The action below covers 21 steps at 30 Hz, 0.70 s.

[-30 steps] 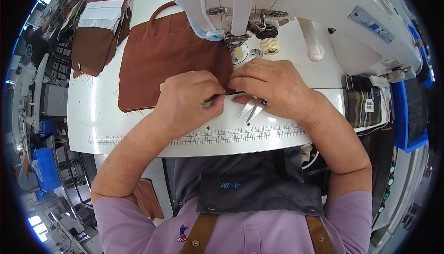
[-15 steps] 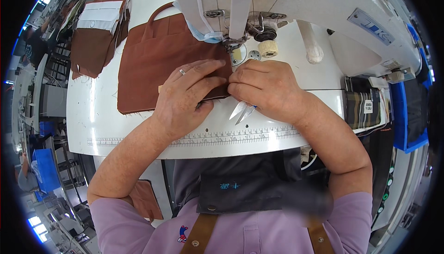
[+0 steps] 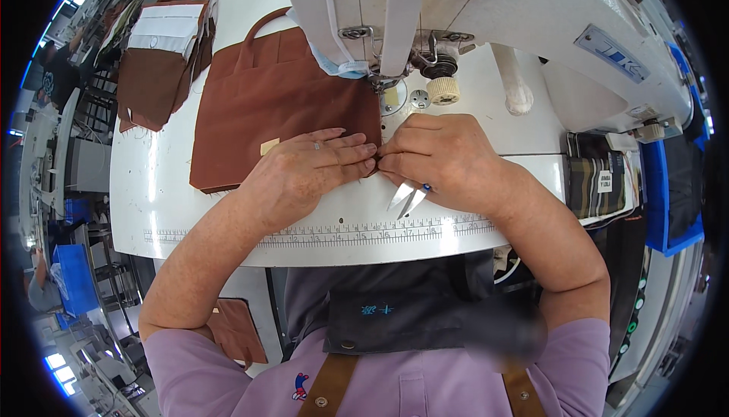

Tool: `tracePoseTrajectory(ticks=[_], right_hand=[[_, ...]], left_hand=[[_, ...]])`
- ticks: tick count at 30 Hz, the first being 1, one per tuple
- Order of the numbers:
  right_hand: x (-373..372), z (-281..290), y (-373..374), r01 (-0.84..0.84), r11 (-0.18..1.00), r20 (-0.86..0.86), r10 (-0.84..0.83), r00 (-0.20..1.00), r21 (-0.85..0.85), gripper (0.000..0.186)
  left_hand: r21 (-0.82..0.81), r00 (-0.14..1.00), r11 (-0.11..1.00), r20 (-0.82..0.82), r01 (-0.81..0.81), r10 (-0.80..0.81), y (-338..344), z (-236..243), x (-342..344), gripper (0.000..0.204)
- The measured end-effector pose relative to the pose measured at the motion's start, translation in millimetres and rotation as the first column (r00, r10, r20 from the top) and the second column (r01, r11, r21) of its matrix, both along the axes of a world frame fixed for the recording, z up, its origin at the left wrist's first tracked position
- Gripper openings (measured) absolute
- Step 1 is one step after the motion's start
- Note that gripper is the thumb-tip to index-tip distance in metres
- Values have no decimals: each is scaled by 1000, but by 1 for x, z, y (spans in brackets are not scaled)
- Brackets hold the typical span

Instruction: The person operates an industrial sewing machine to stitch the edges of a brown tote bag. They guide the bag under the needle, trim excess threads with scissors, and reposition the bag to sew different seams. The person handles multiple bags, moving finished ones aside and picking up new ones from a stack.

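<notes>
A brown bag (image 3: 262, 87) with a loop handle lies flat on the white sewing table, its right edge running up to the sewing machine's foot (image 3: 384, 83). My left hand (image 3: 304, 170) rests on the near right corner, fingers together over the fabric; its thumb is hidden. My right hand (image 3: 448, 155) pinches the bag's edge right beside the left fingertips. A pair of small scissors (image 3: 410, 200) is tucked under the right hand, blades apart and pointing toward me. Near the left knuckles a beige label (image 3: 269, 146) shows on the bag.
The machine head (image 3: 493, 11) overhangs the far side. Brown pieces (image 3: 152, 83) are stacked far left; striped fabric (image 3: 592, 178) lies at the right beside a blue bin (image 3: 661, 197). A printed ruler scale (image 3: 342, 233) follows the near table edge. A brown piece (image 3: 237, 330) is below the table.
My left fingers have straightened and slid down to the near right corner. The right hand and scissors have shifted slightly toward me, and the bag's label is uncovered.
</notes>
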State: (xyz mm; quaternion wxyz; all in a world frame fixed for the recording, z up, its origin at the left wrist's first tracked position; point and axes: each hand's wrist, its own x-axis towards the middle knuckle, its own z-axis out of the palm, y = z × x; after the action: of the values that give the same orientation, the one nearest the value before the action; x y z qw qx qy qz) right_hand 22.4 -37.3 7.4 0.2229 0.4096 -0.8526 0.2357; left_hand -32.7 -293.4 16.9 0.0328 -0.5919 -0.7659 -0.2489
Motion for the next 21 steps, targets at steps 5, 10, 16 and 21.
tracePoseTrajectory(ticks=[5, 10, 16, 21], right_hand=[[6, 10, 4, 258, 966, 26, -258, 966, -18, 22], [5, 3, 7, 464, 864, 23, -477, 879, 195, 34], [6, -1, 1, 483, 846, -23, -491, 871, 227, 30], [4, 4, 5, 240, 967, 80, -247, 966, 85, 27]], left_hand=[[7, 1000, 1000, 28, 6, -6, -2, -3, 0, 38], [17, 999, 1000, 49, 7, -8, -2, -4, -1, 42], [18, 996, 999, 79, -33, 31, -1, -3, 2, 46], [35, 990, 998, 135, -51, 45, -2, -4, 3, 44]])
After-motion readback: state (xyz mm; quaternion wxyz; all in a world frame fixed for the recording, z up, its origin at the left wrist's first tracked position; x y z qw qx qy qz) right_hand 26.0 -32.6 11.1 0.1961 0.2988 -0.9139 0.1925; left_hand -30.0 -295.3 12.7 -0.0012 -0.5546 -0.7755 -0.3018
